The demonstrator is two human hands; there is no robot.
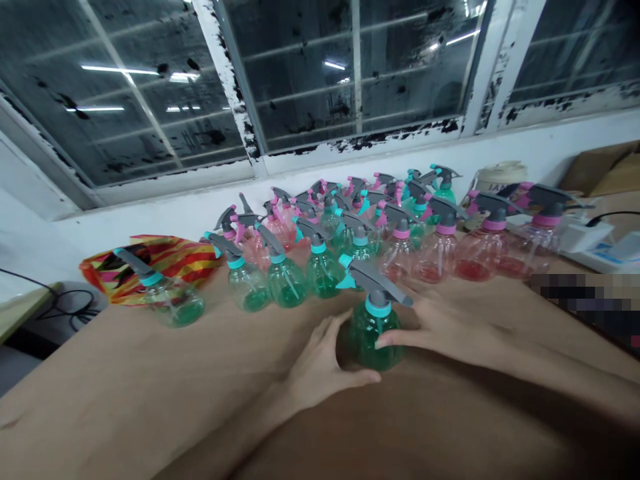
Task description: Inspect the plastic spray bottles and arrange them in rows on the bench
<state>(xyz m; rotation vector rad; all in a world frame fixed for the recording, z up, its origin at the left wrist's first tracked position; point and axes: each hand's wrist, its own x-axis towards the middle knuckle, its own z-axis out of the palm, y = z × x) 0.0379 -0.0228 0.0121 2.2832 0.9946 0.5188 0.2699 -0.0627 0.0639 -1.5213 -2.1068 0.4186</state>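
Left, a crumpled red-and-yellow plastic bag near tangled black cables. Behind, windows in chipped white frames. Right, a brown cardboard box, white adapter, cream lettered object.

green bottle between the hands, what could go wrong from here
The bottle might slip or tip: the left hand curves round it with a gap at the palm, while the right hand has its thumb across the front. Its head is close to the front row, so a careless push could knock those bottles together. The lone bottle sits by the bag; a tug on that could topple it.
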